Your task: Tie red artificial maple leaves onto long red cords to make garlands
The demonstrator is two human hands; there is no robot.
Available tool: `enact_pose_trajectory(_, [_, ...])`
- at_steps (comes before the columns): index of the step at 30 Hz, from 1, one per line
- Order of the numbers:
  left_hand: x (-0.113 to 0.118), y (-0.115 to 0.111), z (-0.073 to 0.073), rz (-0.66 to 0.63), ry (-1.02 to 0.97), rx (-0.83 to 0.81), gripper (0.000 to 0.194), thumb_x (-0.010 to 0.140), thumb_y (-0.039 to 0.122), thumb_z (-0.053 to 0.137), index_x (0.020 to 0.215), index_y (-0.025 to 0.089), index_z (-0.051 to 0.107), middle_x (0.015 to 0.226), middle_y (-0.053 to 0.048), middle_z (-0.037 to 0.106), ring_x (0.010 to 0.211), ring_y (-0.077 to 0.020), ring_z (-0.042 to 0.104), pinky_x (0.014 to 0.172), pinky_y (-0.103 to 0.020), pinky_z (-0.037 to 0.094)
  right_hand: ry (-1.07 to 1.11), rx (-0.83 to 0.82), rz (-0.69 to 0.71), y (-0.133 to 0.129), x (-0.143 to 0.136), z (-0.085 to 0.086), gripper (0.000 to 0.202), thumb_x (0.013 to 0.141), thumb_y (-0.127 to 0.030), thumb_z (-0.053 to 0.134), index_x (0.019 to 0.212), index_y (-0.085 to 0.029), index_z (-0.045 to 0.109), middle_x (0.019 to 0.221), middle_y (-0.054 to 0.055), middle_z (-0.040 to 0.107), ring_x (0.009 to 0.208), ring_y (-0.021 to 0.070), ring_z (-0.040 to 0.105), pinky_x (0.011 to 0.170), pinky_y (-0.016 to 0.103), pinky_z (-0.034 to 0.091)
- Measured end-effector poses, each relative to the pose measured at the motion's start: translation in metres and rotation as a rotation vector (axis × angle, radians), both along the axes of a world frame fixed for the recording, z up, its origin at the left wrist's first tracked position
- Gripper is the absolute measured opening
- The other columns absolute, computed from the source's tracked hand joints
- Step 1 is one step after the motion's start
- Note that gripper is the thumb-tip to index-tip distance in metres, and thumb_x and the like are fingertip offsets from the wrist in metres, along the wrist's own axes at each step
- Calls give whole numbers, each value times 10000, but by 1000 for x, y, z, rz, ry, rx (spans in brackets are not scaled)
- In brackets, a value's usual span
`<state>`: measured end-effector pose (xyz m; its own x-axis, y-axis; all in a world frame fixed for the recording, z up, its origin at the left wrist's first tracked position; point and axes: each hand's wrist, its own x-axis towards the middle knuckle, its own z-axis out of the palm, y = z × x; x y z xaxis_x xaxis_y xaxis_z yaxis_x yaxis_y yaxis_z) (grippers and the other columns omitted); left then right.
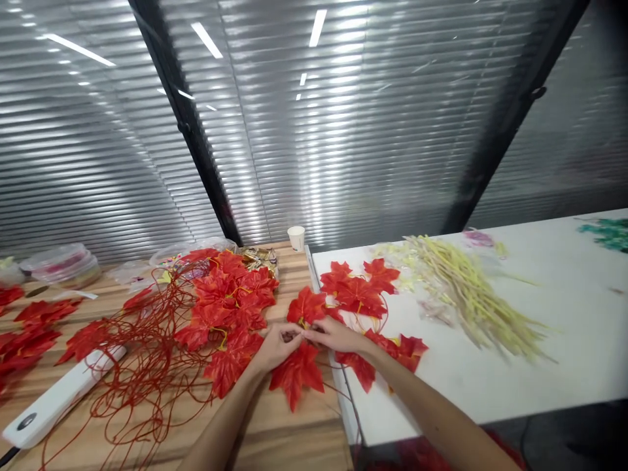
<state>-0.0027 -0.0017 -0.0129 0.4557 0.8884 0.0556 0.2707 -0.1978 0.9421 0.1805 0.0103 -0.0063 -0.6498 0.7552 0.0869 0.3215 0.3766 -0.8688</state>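
Observation:
My left hand [280,345] and my right hand [336,333] meet with closed, pinching fingertips at the edge of the wooden table. Between them is the stem end of a red artificial maple leaf [298,378], which spreads out below the fingers. Another red maple leaf [307,306] lies just above the fingertips. The exact spot being pinched is too small and covered to make out. Right of my hands, more red leaves [360,296] joined by thin cord lie on the white table. To the left sits a pile of red leaves [235,294] with yellow stems.
A tangle of red cord [152,360] and a white handheld tool [63,396] with a dark cable lie at left. Plastic tubs [63,265] and a paper cup [296,238] stand behind. Yellow strands [466,294] lie on the white table [564,327], with green pieces [608,232] far right.

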Motion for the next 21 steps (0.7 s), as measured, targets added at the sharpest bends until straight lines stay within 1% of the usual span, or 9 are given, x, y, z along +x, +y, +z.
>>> enact_pose_trajectory(2, [1, 0, 2, -9, -6, 31, 288, 766, 371, 514, 771, 114, 644, 754, -70, 651, 716, -166, 571, 667, -258, 432, -3, 16, -3, 1, 0, -3, 392, 831, -470, 423, 613, -153, 495, 539, -30, 459, 503, 91, 422, 489, 209, 328])
enact_pose_trajectory(6, [4, 0, 10, -4, -2, 100, 290, 783, 379, 486, 708, 125, 601, 707, -38, 604, 688, -142, 531, 650, -239, 411, 16, 64, -52, 3, -1, -9, 332, 795, -467, 489, 706, -150, 532, 609, -20, 497, 536, 100, 432, 487, 210, 328])
enact_pose_trajectory(10, [5, 0, 13, -40, -15, 121, 285, 797, 378, 467, 717, 130, 581, 716, -29, 587, 685, -134, 511, 659, -238, 402, 43, 98, -91, 3, -1, -7, 341, 796, -465, 490, 669, -150, 524, 586, -28, 467, 523, 94, 408, 483, 210, 306])
enact_pose_trajectory(13, [4, 2, 10, -46, -41, 97, 296, 791, 400, 470, 730, 133, 581, 730, -29, 590, 699, -139, 516, 667, -244, 407, 77, 54, -62, 2, 1, -3, 347, 795, -472, 486, 668, -152, 528, 580, -34, 455, 525, 92, 399, 492, 211, 307])
enact_pose_trajectory(16, [3, 5, 5, -5, -68, 82, 307, 776, 420, 485, 749, 133, 590, 745, -32, 598, 706, -142, 524, 670, -246, 410, 90, 1, -32, 2, 1, 2, 349, 782, -475, 502, 653, -152, 526, 568, -36, 458, 513, 90, 399, 491, 213, 312])
enact_pose_trajectory(18, [2, 6, 2, 30, -80, 81, 316, 766, 429, 498, 765, 130, 600, 745, -36, 602, 707, -146, 525, 657, -244, 407, 101, -17, -57, 1, 0, 5, 334, 768, -472, 525, 665, -154, 529, 586, -29, 486, 522, 97, 423, 497, 216, 329])
enact_pose_trajectory(19, [2, 6, 1, 52, -79, 80, 323, 758, 436, 506, 749, 128, 602, 713, -32, 596, 681, -143, 519, 629, -239, 401, 103, -20, -75, 1, 0, 6, 326, 765, -469, 531, 673, -156, 531, 599, -23, 503, 532, 102, 438, 502, 218, 339])
enact_pose_trajectory(21, [2, 7, -1, 103, -46, 75, 352, 739, 458, 520, 634, 127, 581, 579, -8, 541, 563, -119, 467, 531, -225, 358, 83, -11, -96, 0, 1, 7, 320, 771, -464, 526, 674, -160, 537, 609, -16, 525, 542, 110, 457, 505, 221, 351])
